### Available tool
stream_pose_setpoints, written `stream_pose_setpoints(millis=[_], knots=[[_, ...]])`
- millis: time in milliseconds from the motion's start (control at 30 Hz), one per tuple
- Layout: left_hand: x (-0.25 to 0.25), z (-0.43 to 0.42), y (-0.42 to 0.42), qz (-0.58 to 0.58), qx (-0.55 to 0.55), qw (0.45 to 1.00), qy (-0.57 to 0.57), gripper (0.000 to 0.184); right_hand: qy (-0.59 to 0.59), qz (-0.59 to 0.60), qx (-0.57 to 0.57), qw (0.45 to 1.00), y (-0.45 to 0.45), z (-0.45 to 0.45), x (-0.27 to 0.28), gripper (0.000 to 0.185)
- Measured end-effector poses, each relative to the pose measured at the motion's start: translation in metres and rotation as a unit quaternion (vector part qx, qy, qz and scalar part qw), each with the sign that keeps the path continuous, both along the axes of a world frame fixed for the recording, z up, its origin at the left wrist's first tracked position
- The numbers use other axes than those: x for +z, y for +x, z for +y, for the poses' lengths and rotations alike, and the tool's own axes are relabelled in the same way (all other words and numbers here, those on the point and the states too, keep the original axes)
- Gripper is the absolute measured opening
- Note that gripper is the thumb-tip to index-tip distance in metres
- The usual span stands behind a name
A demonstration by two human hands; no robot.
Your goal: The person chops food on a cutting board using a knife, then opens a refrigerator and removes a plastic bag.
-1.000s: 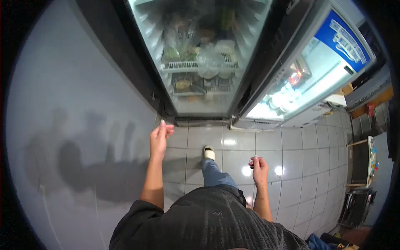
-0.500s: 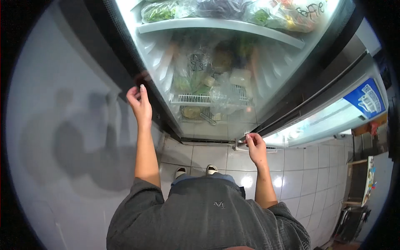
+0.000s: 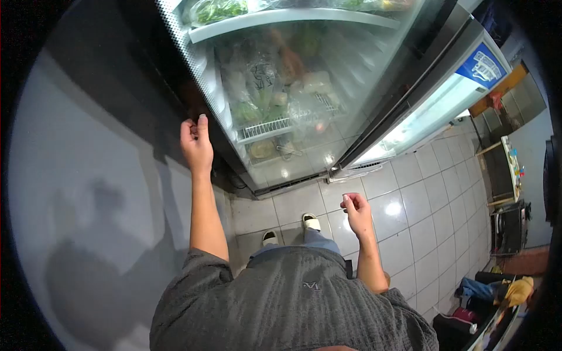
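Observation:
My left hand is closed, its fingers curled beside the dark left edge of a tall glass-fronted fridge; whatever lies inside its fingers is hidden. Lower and to the right, my right hand hangs over the tiled floor with thumb and fingers drawn together, and I cannot make out anything between them. Through the fridge glass show a white upper shelf, bagged greens, a lower wire rack and more clear bags. Reflections lie over the glass.
A second lit fridge with a blue sign stands to the right. A grey wall rises at the left. Far right are a small table, a black rack and a yellow cloth. Tiled floor spreads below.
Since a second ago I have come nearer the fridge and my left hand has risen to its left edge. Over the last half second the view has turned and my right hand has dropped slightly.

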State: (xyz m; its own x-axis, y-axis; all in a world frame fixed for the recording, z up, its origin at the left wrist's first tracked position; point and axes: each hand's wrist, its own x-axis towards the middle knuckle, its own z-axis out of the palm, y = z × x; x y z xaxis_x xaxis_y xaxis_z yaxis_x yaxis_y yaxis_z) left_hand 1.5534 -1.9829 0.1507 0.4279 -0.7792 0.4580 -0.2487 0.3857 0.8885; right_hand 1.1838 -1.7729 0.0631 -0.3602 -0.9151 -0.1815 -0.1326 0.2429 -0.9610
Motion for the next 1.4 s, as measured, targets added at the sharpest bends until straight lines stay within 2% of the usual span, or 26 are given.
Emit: stream_pose_setpoints(millis=[200,300,500,567,667,833,933,1033,1100,1133,1200,1233,1333,1400], knots=[[0.006,0.007,0.001,0.014,-0.031,0.999,-0.004,0.034,-0.002,-0.009,0.011,1.000,0.035,0.040,0.000,0.019],[0.005,0.036,-0.003,0.007,-0.039,0.999,0.000,0.032,-0.007,0.000,0.012,1.000,0.030,0.059,-0.002,0.021],[0.001,0.142,-0.034,0.012,-0.039,0.999,0.021,0.028,-0.020,0.000,0.008,1.000,0.005,0.101,0.000,0.022],[-0.010,0.176,-0.045,0.035,-0.085,0.995,-0.025,0.023,-0.045,0.006,0.048,0.998,-0.005,0.119,0.001,0.022],[-0.007,0.236,-0.075,0.089,-0.134,0.986,-0.032,0.018,-0.061,0.018,0.073,0.995,-0.025,0.151,0.002,0.021],[-0.007,0.312,-0.111,0.114,-0.256,0.960,0.012,0.028,-0.080,0.039,0.091,0.992,-0.052,0.202,0.011,0.021],[-0.010,0.337,-0.118,0.088,-0.235,0.968,0.032,0.023,-0.088,0.025,0.086,0.992,-0.061,0.223,0.014,0.021],[-0.013,0.354,-0.118,0.104,-0.183,0.977,0.030,0.019,-0.096,0.076,0.101,0.987,-0.069,0.238,0.022,0.026],[-0.012,0.363,-0.115,0.103,-0.149,0.982,0.055,0.019,-0.095,0.068,0.091,0.989,-0.074,0.245,0.027,0.040],[-0.012,0.367,-0.114,0.103,-0.148,0.982,0.052,0.019,-0.099,0.068,0.093,0.988,-0.078,0.249,0.026,0.040],[-0.011,0.375,-0.115,0.099,-0.134,0.984,0.065,0.017,-0.127,0.074,0.096,0.984,-0.086,0.256,0.024,0.060],[-0.013,0.377,-0.117,0.101,-0.132,0.984,0.062,0.017,-0.130,0.076,0.098,0.984,-0.091,0.260,0.022,0.060],[-0.017,0.384,-0.120,0.120,-0.133,0.982,0.058,0.017,-0.161,0.075,0.026,0.984,-0.108,0.266,0.010,0.080],[-0.020,0.389,-0.121,0.095,-0.137,0.982,0.090,0.017,-0.151,0.088,0.007,0.985,-0.132,0.269,0.009,0.085]])
